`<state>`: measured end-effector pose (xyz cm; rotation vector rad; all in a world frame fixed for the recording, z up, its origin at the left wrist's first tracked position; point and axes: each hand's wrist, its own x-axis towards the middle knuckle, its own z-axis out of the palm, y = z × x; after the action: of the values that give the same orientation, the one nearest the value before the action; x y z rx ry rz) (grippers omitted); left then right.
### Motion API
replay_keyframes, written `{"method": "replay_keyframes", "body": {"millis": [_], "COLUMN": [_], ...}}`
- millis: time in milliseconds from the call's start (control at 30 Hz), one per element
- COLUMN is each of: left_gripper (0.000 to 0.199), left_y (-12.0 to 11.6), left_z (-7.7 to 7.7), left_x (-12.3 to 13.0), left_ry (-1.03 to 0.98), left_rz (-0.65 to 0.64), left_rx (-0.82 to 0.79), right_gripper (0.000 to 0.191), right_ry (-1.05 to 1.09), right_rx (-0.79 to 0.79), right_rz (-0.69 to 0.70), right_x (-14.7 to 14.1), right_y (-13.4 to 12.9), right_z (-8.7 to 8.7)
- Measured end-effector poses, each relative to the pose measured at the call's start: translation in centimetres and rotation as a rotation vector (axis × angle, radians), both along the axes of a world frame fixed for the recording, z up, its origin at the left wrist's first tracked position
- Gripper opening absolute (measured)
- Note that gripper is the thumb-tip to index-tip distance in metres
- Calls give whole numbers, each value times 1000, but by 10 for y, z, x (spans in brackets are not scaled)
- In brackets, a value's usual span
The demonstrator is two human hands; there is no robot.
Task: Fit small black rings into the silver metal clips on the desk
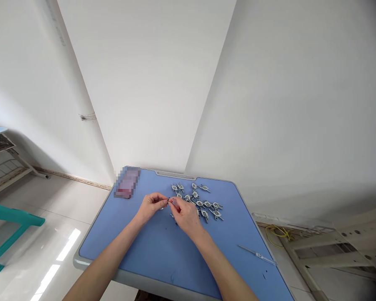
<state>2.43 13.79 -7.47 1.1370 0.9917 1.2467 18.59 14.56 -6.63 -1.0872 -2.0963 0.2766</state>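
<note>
Above the blue tabletop (138,246), my left hand (152,205) and my right hand (185,214) meet at the fingertips. Both are closed in a pinch around a small dark piece (168,200), too small to name. A bit of something pale shows just under the left fingertips. Behind and to the right of my right hand lie several grey metal fittings (204,215) with oval bodies and thin projecting tabs, spread in a loose group. Part of that group is hidden by my right hand.
A screwdriver with a clear handle (263,257) lies near the table's right edge, with tiny dark bits beside it. A blurred, pinkish flat object (128,182) is at the back left. A green stool (12,217) stands left; yellow cable (278,234) lies right. White walls rise behind.
</note>
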Motion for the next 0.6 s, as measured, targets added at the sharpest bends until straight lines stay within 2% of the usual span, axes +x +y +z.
{"method": "replay_keyframes", "body": {"millis": [167, 400, 500, 600], "left_gripper": [29, 28, 24, 21], "left_y": [1, 0, 4, 9], "left_z": [-5, -6, -8, -7], "left_x": [-1, 1, -7, -19], "left_ry": [-9, 42, 97, 121], "left_rz": [5, 44, 121, 207], "left_rx": [-5, -15, -8, -17], "right_gripper": [24, 23, 21, 17], "right_ry": [-16, -52, -152, -364], "right_rx": [137, 120, 117, 92], "right_rz": [-45, -87, -87, -12], "right_x": [-3, -3, 3, 8], "right_y": [1, 3, 6, 8], "right_z": [-6, -8, -7, -3]}}
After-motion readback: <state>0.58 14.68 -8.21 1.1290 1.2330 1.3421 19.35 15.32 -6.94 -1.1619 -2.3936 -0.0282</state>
